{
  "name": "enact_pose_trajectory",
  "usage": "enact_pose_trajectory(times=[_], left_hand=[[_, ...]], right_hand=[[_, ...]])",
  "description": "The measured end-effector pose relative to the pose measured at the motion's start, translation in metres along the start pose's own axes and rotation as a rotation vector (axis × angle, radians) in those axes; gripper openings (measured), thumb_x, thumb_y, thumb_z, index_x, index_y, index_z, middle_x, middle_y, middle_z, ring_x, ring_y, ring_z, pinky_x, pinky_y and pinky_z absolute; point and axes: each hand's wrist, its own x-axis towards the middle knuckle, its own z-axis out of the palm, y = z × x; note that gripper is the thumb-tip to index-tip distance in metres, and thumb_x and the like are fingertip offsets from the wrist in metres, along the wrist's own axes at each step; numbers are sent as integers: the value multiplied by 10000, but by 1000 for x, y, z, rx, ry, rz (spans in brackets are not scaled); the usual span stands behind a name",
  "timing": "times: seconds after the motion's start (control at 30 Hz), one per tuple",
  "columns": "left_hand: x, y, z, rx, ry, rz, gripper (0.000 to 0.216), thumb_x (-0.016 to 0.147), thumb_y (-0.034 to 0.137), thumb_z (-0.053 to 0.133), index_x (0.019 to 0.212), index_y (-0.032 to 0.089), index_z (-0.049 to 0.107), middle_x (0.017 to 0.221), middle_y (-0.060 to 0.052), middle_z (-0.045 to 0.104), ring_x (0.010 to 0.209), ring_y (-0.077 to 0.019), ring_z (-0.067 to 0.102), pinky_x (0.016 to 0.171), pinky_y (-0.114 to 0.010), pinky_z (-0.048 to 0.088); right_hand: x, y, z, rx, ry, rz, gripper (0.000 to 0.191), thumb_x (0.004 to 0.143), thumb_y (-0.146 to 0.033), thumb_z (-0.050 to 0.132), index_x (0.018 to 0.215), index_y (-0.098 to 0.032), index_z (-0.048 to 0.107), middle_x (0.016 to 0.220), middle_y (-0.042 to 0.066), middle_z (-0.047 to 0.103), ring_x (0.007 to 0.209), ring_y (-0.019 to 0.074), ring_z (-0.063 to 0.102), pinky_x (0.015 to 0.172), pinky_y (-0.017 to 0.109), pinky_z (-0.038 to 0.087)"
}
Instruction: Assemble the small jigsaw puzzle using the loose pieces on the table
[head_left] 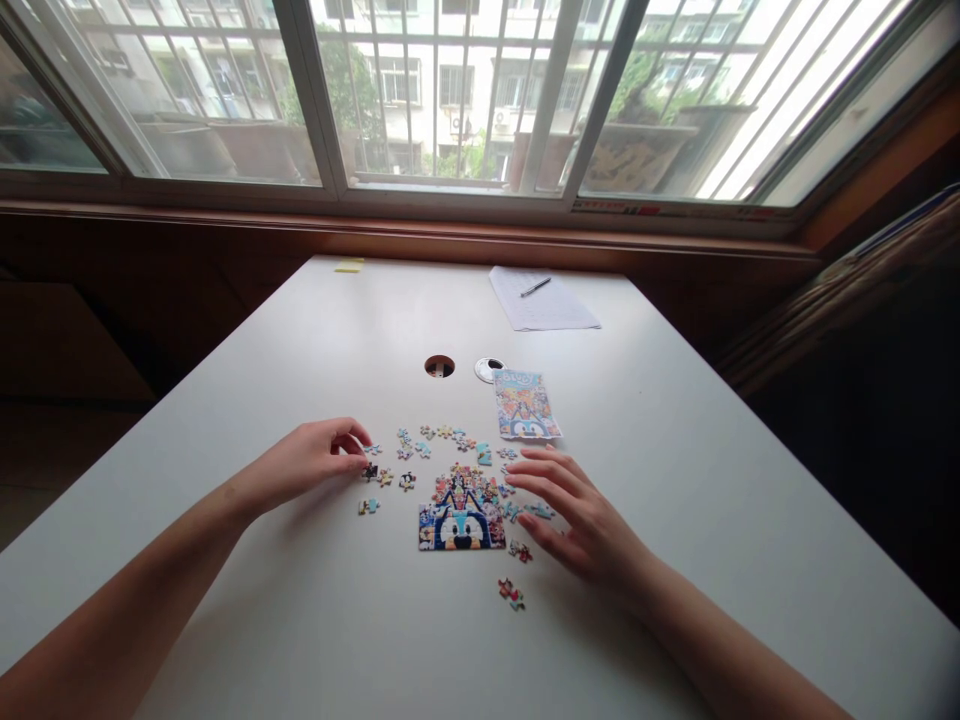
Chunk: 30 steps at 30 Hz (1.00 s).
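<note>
A partly assembled jigsaw puzzle [461, 512] with a blue cartoon face lies on the white table [315, 600]. Several loose pieces [420, 448] are scattered behind and left of it. My left hand [319, 460] is curled, its fingertips pinching a dark loose piece [369, 470] on the table left of the puzzle. My right hand [574, 510] lies flat with fingers spread, just right of the puzzle, fingertips over loose pieces [537, 511]. Two more pieces [512, 593] lie near my right wrist. A printed reference picture [525, 404] sits behind the puzzle.
A round cable hole [439, 366] and its loose cap [489, 369] lie mid-table. Farther back are a sheet of paper [544, 300] with a pen [535, 287] and a yellow sticky pad [349, 265]. A barred window [450, 90] spans the back wall.
</note>
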Motion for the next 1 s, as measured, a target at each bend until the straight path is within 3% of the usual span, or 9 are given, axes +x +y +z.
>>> enact_pose_trajectory(times=[1.0], left_hand=[[-3, 5, -1, 42, 13, 8, 338, 807, 520, 665, 1028, 278, 747, 996, -38, 760, 897, -257, 706, 721, -290, 538]], right_hand=[[0, 3, 2, -3, -5, 3, 339, 968, -274, 608, 1306, -280, 618, 1269, 83, 682, 1322, 304, 542, 1094, 535, 497]])
